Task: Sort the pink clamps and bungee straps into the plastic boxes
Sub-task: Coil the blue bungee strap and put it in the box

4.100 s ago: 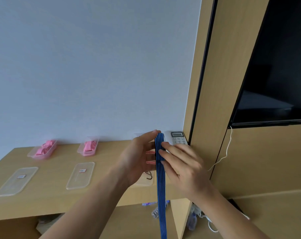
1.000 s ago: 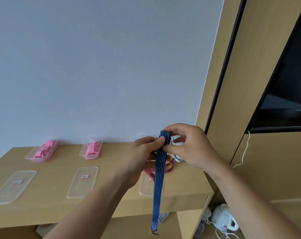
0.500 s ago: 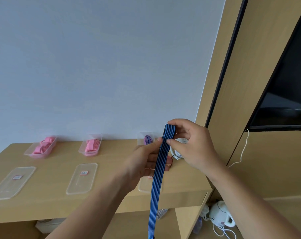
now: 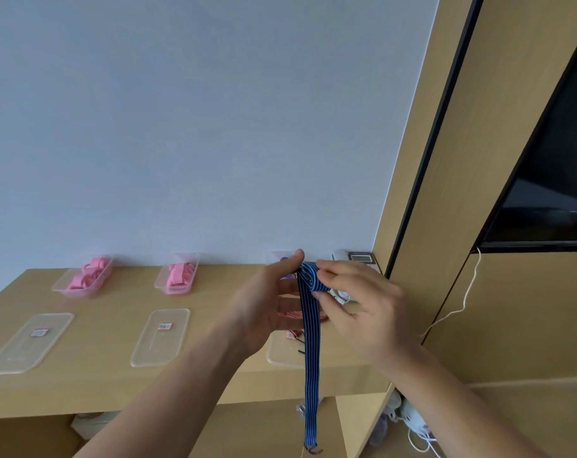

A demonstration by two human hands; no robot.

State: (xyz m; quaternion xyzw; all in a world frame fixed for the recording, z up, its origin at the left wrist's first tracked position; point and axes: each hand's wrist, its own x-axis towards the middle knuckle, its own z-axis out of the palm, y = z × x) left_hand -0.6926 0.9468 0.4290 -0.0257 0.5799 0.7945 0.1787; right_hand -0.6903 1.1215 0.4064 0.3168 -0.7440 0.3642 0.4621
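Right hand [image 4: 363, 312] has folded more blue strap [image 4: 310, 342] against left hand [image 4: 267, 312].

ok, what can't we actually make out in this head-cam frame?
- Third clear plastic box at the wall: contents mostly hidden behind the left hand and the blue striped bungee strap.
- Red-and-white striped strap: only bits show between the fingers.
- Small labels on the flat clear lids: too small to read.
- Grey desk phone: partly covered by the right hand.
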